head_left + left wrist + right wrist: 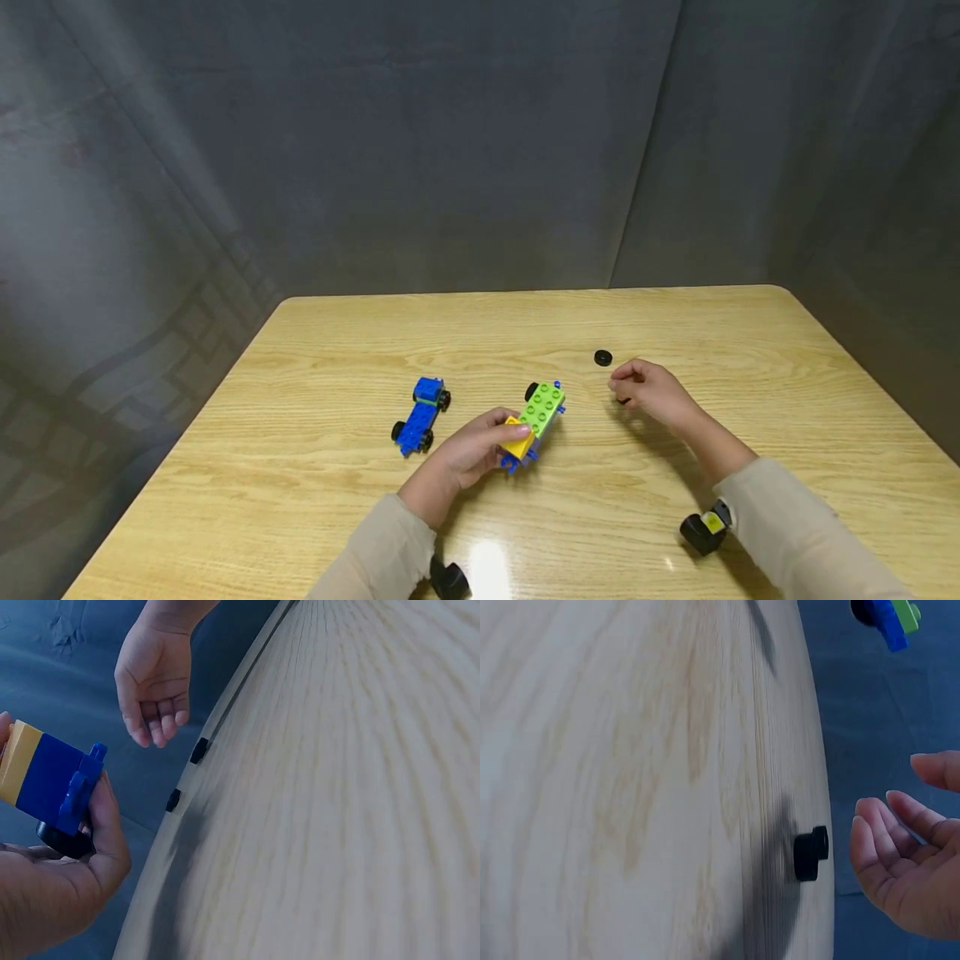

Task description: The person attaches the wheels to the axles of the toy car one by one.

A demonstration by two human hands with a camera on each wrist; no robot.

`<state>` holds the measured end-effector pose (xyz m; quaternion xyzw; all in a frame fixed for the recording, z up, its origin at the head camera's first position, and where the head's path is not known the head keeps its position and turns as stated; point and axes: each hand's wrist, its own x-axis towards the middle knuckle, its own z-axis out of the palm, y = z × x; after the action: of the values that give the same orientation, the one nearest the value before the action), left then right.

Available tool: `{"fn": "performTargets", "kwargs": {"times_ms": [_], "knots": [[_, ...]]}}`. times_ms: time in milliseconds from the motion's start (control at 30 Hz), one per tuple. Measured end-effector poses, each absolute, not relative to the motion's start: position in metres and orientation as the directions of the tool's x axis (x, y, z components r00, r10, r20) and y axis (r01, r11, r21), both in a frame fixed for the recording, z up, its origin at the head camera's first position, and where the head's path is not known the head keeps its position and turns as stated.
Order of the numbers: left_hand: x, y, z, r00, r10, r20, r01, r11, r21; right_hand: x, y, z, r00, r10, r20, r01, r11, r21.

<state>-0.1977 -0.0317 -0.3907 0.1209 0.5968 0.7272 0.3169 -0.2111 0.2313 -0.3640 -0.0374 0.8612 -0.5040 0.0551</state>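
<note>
My left hand [474, 447] holds a toy car [543, 408] of lime-green and yellow blocks on a blue base, the thumb over its yellow block. One black wheel [532, 391] sits on the car's far left side; bare blue axle ends show elsewhere. Above the table my right hand [658, 395] hovers with loosely bent fingers. Under its fingertips lies a black wheel [623, 401], mostly hidden in the head view. Another black wheel [603, 357] lies just beyond. In the right wrist view, that hand [911, 859] is apart from both wheels [805, 859] and grips nothing.
A blue toy car [422, 418] with black wheels stands on the wooden table [337, 333], left of the left hand. Grey cloth [450, 167] hangs behind and beside the table. Black wrist cameras [702, 533] are strapped at both sleeves.
</note>
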Motion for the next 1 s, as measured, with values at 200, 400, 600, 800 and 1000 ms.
{"fn": "performTargets", "kwargs": {"times_ms": [200, 400, 600, 800, 1000], "knots": [[-0.198, -0.033, -0.388, -0.768, 0.604, -0.212, -0.32, -0.075, 0.944, -0.215, 0.239, -0.364, -0.994, -0.095, -0.049, -0.016, 0.585, -0.811], [-0.197, -0.032, -0.388, -0.773, 0.596, -0.217, -0.329, -0.085, 0.94, -0.22, 0.247, -0.368, -0.998, -0.059, -0.021, -0.024, 0.661, -0.75], [-0.197, -0.032, -0.386, -0.776, 0.596, -0.205, -0.331, -0.108, 0.937, -0.224, 0.254, -0.372, -0.997, -0.082, -0.008, -0.05, 0.679, -0.733], [-0.196, -0.029, -0.384, -0.791, 0.58, -0.197, -0.325, -0.124, 0.938, -0.227, 0.259, -0.377, -0.99, -0.139, -0.032, -0.071, 0.679, -0.731], [-0.196, -0.027, -0.383, -0.797, 0.574, -0.187, -0.328, -0.152, 0.932, -0.229, 0.259, -0.382, -0.982, -0.17, -0.083, -0.06, 0.693, -0.718]]}}
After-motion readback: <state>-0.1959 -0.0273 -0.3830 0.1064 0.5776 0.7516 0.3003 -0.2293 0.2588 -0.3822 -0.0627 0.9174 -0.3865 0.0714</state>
